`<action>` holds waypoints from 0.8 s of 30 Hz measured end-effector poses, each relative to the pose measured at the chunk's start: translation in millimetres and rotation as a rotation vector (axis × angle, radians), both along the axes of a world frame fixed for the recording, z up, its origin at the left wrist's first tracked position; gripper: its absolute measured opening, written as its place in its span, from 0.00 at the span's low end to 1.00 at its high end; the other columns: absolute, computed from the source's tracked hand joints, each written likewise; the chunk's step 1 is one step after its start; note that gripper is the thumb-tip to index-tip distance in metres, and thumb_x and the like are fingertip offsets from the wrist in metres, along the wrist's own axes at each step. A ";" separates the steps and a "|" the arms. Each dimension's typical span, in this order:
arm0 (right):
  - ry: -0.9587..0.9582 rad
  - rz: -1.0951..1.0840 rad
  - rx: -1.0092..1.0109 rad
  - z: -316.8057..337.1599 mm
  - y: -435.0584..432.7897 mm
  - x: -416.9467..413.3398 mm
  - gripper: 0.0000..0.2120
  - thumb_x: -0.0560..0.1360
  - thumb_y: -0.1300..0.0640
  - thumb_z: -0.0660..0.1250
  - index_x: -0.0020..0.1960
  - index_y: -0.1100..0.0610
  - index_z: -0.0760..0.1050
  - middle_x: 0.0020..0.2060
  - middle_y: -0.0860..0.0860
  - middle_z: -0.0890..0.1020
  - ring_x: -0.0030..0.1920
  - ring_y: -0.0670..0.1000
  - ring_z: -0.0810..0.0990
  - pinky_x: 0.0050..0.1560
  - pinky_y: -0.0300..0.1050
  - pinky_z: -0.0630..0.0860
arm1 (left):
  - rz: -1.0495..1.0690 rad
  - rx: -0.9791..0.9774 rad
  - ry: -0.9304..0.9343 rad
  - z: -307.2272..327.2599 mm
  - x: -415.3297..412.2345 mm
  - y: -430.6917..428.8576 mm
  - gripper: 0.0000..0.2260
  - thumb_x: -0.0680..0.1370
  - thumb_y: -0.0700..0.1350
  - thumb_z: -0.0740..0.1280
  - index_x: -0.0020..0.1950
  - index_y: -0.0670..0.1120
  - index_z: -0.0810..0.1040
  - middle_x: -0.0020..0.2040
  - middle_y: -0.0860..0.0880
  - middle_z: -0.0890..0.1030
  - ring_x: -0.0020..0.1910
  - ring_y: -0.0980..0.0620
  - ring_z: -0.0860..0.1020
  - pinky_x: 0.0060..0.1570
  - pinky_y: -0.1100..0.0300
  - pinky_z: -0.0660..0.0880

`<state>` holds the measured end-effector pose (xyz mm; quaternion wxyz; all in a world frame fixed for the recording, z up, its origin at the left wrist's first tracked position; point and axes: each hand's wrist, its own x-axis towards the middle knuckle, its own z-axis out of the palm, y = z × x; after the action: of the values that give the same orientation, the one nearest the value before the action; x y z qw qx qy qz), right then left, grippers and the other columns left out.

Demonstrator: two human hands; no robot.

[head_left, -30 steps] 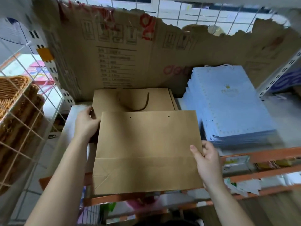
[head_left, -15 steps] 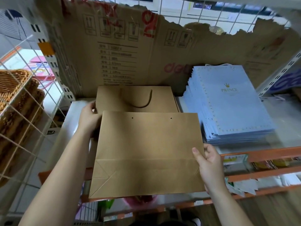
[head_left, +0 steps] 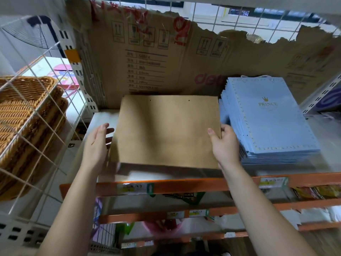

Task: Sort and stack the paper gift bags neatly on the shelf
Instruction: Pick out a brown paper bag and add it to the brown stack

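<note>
A flat brown paper bag [head_left: 166, 132] lies on the white shelf board [head_left: 103, 119], its top edge close to the cardboard at the back. It hides the brown bag beneath it. My left hand [head_left: 97, 143] is open, fingers stretched out flat along the bag's left edge. My right hand [head_left: 224, 145] grips the bag's right edge, thumb on top and fingers curled around the side. A stack of blue "PRINCE" gift bags [head_left: 267, 117] lies directly to the right, almost touching my right hand.
A torn cardboard sheet [head_left: 166, 52] lines the back of the shelf. The shelf's orange front rail [head_left: 184, 185] carries price labels, with lower shelves under it. Wicker baskets [head_left: 24, 111] sit behind a white wire grid [head_left: 39, 74] on the left.
The brown bag has slid back from overhanging the shelf front and now covers the bag behind it. My left hand came off the rear bag and opened at the left edge.
</note>
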<state>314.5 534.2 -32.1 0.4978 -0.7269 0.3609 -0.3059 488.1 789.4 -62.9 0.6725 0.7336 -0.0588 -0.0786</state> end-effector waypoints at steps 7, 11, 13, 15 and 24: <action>0.260 0.105 -0.098 4.8 -34.2 50.1 0.39 0.67 0.56 0.78 0.72 0.55 0.62 0.65 0.55 0.74 0.63 0.56 0.74 0.64 0.55 0.73 | -0.025 0.118 -0.133 -2.3 -18.8 8.9 0.22 0.82 0.58 0.53 0.69 0.47 0.73 0.65 0.53 0.76 0.66 0.52 0.72 0.69 0.51 0.66; 0.392 0.104 -0.365 -4.0 -31.0 51.4 0.31 0.71 0.54 0.75 0.71 0.56 0.67 0.67 0.56 0.71 0.65 0.56 0.72 0.60 0.46 0.68 | -0.079 0.232 -0.216 -7.2 -23.9 6.5 0.27 0.79 0.62 0.54 0.70 0.48 0.72 0.66 0.52 0.75 0.65 0.54 0.72 0.67 0.54 0.68; 0.429 0.108 -0.480 -10.1 -27.9 48.9 0.26 0.73 0.50 0.72 0.68 0.55 0.71 0.65 0.56 0.72 0.64 0.57 0.70 0.58 0.46 0.68 | -0.103 0.269 -0.257 -9.1 -25.4 3.7 0.20 0.83 0.54 0.57 0.72 0.47 0.70 0.66 0.54 0.73 0.64 0.59 0.70 0.60 0.67 0.66; 0.456 0.106 -0.552 -16.9 -27.4 44.6 0.22 0.75 0.47 0.69 0.66 0.54 0.72 0.64 0.56 0.73 0.64 0.57 0.68 0.57 0.47 0.68 | -0.104 0.314 -0.288 -8.6 -27.4 0.3 0.19 0.83 0.48 0.57 0.74 0.45 0.66 0.68 0.52 0.72 0.64 0.61 0.67 0.59 0.69 0.63; 0.529 0.372 -0.365 -22.8 -18.1 5.1 0.38 0.62 0.36 0.74 0.67 0.47 0.64 0.74 0.52 0.61 0.72 0.53 0.64 0.69 0.55 0.67 | -0.120 0.569 -0.383 -10.6 -28.1 -4.1 0.23 0.83 0.47 0.56 0.77 0.41 0.60 0.74 0.45 0.67 0.73 0.47 0.64 0.62 0.67 0.58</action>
<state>319.5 516.0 -54.8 0.2965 -0.9108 0.2784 -0.0709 460.1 785.3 -73.5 0.4121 0.8883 -0.2027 0.0076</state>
